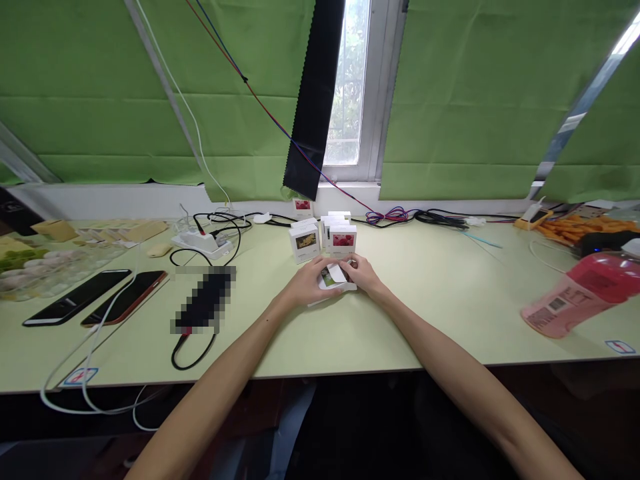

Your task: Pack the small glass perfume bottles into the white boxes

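Observation:
Between my two hands at the middle of the table is a small stack of white picture cards (331,276), with part of a green and dark photo showing. My left hand (309,283) grips its left side, fingers curved round the edge. At the upper right of the stack, my right hand (363,272) is closed on the cards with bent fingers. Just behind stand more white picture cards: a group with a yellow flower photo (306,243) on the left and one with a red flower photo (343,240) on the right.
To the left lie two phones (77,298), a blurred-out dark device (205,300) on a cable and a white power strip (203,243). A pink-red bottle (575,293) stands at the right. Bundled cables (440,217) run along the back near the green blinds.

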Motion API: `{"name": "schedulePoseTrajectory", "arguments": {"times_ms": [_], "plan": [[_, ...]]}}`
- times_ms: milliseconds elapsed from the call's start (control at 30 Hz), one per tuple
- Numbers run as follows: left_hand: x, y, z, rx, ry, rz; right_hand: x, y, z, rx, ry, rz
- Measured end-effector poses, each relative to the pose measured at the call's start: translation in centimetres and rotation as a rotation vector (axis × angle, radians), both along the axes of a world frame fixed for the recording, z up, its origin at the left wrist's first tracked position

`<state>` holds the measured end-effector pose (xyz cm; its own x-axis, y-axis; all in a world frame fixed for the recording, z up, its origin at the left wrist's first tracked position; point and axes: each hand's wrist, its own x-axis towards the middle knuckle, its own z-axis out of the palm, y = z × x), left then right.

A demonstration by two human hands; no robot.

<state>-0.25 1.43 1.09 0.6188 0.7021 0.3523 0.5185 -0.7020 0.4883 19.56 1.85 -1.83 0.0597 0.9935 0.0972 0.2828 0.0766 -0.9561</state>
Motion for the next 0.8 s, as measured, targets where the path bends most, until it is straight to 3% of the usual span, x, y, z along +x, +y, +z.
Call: {"name": "schedulePoseTrajectory", "arguments": {"times_ms": [800], "plan": [[-0.09, -0.09, -0.13, 0.019, -0.049, -0.053, 0.20, 0.23, -0.38, -0.010, 0.058, -0.034]]}}
